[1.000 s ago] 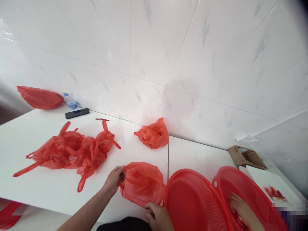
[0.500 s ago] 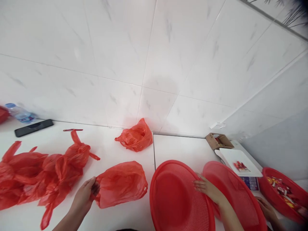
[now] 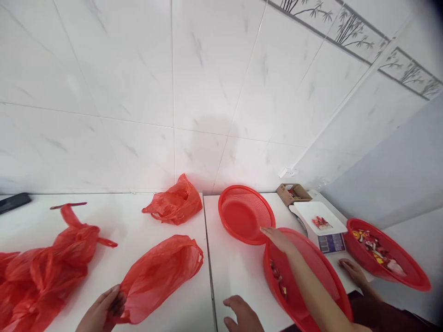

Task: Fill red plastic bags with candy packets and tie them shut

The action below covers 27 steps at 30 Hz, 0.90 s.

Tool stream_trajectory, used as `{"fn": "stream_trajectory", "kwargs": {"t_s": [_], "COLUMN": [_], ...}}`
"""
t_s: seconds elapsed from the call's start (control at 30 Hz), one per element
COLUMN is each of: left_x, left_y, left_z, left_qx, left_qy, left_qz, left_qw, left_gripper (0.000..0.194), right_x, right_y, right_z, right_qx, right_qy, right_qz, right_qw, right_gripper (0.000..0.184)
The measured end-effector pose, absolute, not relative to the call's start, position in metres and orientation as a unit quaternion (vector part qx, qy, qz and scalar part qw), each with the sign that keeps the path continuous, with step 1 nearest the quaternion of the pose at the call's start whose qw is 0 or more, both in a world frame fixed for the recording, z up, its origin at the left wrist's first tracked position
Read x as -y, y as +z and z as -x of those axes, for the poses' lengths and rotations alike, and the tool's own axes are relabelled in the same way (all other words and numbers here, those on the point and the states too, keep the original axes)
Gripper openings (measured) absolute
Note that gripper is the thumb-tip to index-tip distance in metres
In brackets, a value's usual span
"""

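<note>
My left hand [image 3: 101, 311] is closed on the bunched end of a red plastic bag [image 3: 159, 273] that lies flat on the white table [image 3: 138, 230]. At the bottom edge, my right hand [image 3: 242, 316] rests near the table's front edge with its fingers loosely spread and nothing in it. Just right of it stands a red mesh basket [image 3: 304, 281] holding a few red packets. A co-worker's hand [image 3: 277, 237] reaches across that basket and touches the rim of a second, empty red basket [image 3: 245, 213] pushed toward the wall.
A heap of red bags [image 3: 44, 263] lies at the left and one crumpled red bag [image 3: 175, 203] by the wall. A scale [image 3: 321, 223] with a red packet, a cardboard box [image 3: 290, 192] and a third basket [image 3: 384, 253] of packets stand right. The co-worker's other hand [image 3: 353, 272] is beside the scale.
The view has swung right and up. The empty red basket has moved away toward the wall under the co-worker's hand. My left hand has kept hold of the bag, and my right hand has let it go.
</note>
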<state>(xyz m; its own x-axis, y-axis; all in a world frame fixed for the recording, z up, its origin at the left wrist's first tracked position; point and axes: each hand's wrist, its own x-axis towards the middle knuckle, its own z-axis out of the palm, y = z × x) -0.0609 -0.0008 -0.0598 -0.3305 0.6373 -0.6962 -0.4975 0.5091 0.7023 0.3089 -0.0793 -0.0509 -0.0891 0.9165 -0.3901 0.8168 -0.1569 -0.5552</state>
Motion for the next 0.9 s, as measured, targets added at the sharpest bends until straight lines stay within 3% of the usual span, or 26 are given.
{"fn": "stream_trajectory", "kwargs": {"t_s": [0.23,0.33,0.47,0.63,0.9], "left_x": [0.007,0.002,-0.008,-0.019,-0.027], "left_y": [-0.063,-0.064,-0.063,-0.05,-0.033], "left_z": [0.057,0.055,0.05,0.033,0.006], "left_qx": [-0.624,-0.626,-0.625,-0.625,-0.566], "left_qy": [0.493,0.49,0.485,0.455,0.428], "left_qz": [-0.045,-0.059,-0.066,-0.056,-0.076], "left_qw": [0.605,0.603,0.607,0.632,0.7], "left_gripper": [0.015,0.015,0.015,0.014,0.02], "right_x": [0.081,0.088,0.096,0.095,0.059], "right_y": [-0.076,-0.08,-0.08,-0.072,-0.065], "right_z": [-0.332,-0.329,-0.321,-0.304,-0.288], "right_qx": [0.604,0.563,0.522,0.536,0.493], "right_qy": [0.257,0.206,0.266,0.307,0.323], "right_qz": [0.742,0.785,0.803,0.781,0.779], "right_qw": [0.134,0.155,0.106,0.087,0.215], "right_gripper": [0.047,0.055,0.068,0.058,0.05]}}
